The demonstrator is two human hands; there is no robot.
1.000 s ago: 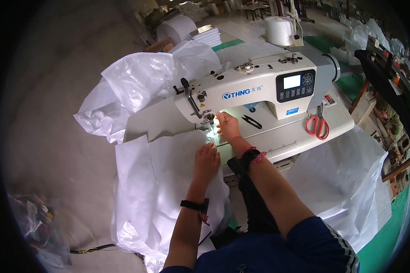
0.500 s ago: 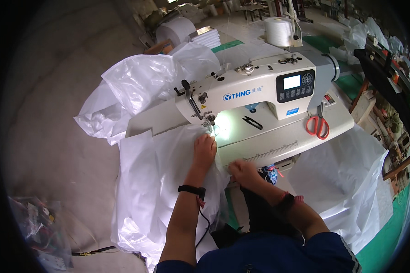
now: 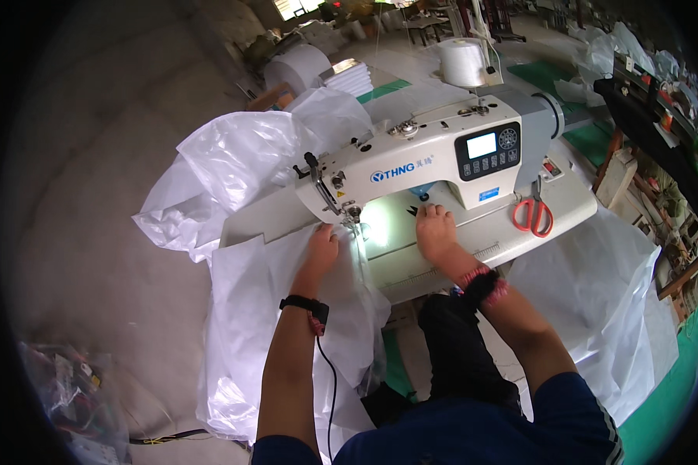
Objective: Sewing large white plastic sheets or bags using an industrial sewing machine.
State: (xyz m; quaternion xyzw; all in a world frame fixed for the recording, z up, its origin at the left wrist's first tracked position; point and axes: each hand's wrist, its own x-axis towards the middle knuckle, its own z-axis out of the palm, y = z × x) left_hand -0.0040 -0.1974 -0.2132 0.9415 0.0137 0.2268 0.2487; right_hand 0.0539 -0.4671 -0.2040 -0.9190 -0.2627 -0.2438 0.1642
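A white sewing machine (image 3: 411, 163) stands in front of me, its lamp lighting the needle area. My left hand (image 3: 323, 246), fingers pressed together, holds a white plastic-like sheet (image 3: 244, 310) just left of the presser foot (image 3: 353, 215). The sheet hangs down over the table's front edge. On the machine bed, my right hand (image 3: 436, 231) has its fingers curled over dark thread snips (image 3: 412, 210). Only the snips' tips show; the rest lies hidden under the fingers. Red-handled scissors (image 3: 533, 215) lie farther right.
More white sheeting (image 3: 233, 155) is bunched behind and left of the machine, and another sheet (image 3: 589, 287) drapes at the right. A white thread cone (image 3: 463, 63) stands behind. A cluttered rack (image 3: 659, 132) borders the right side. A clear bag (image 3: 74, 395) sits at lower left.
My right hand has moved from the table's front edge up and forward onto the snips. My left hand has shifted slightly left and back from the presser foot. The view has tilted a little.
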